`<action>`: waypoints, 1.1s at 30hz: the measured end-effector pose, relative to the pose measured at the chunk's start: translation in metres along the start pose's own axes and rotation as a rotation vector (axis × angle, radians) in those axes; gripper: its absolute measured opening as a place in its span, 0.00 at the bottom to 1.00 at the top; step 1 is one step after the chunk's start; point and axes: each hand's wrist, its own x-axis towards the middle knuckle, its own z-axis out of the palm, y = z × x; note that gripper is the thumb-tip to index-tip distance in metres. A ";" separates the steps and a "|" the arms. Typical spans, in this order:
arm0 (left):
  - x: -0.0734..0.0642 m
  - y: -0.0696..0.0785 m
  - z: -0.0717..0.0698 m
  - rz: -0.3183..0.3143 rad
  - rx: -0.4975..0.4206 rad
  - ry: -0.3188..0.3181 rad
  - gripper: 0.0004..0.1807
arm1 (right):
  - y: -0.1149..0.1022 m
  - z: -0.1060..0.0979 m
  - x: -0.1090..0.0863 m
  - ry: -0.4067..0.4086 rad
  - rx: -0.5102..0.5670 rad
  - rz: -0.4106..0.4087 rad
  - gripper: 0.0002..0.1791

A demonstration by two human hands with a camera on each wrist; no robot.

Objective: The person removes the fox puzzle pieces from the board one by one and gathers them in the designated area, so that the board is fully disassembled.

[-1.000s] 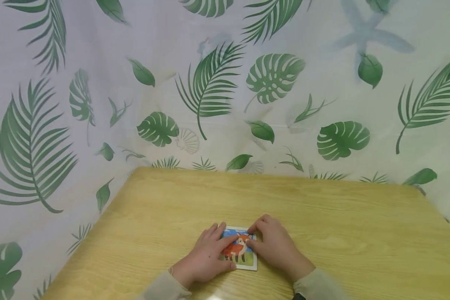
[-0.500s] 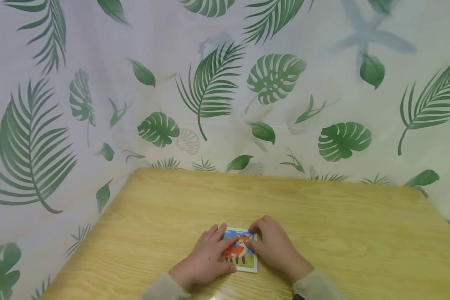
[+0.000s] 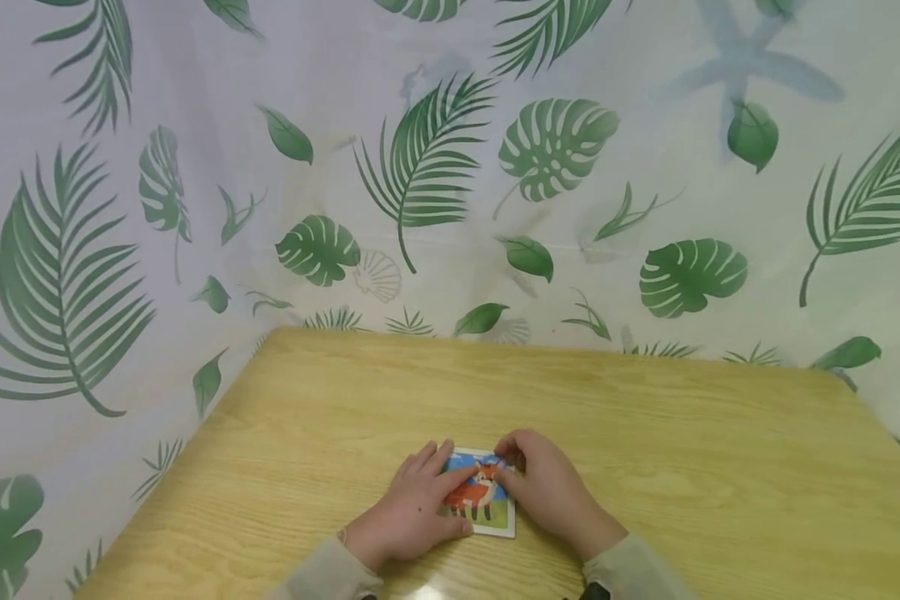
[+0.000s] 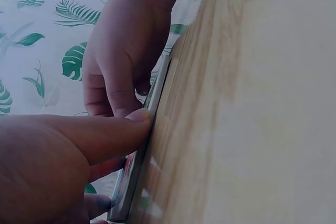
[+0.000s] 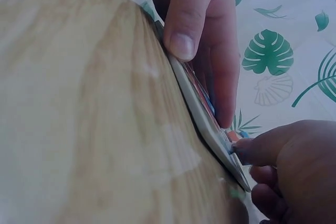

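A small fox jigsaw puzzle (image 3: 487, 518) in a white-rimmed tray (image 3: 512, 527) lies flat on the wooden table. My left hand (image 3: 412, 512) rests over its left side, fingers stretched out. The index finger lies across the fox, and the thumb touches the near rim. At the upper right corner my right hand (image 3: 558, 492) pinches a puzzle piece between thumb and fingers. In the right wrist view that puzzle piece (image 5: 233, 136), orange and blue, stands tilted up from the tray. The right fingers hide part of it.
The yellow wood-grain table (image 3: 345, 400) stretches out around the puzzle. A white curtain (image 3: 450, 275) printed with green leaves hangs behind the table and along its left side.
The right hand's fingers have drawn in slightly at the upper right corner, and the fox's head section now looks raised. My left hand keeps its place on the puzzle. The head view shifted slightly.
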 end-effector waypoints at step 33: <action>0.001 0.003 -0.002 -0.002 0.043 0.017 0.40 | 0.032 -0.031 -0.006 0.122 0.208 0.053 0.05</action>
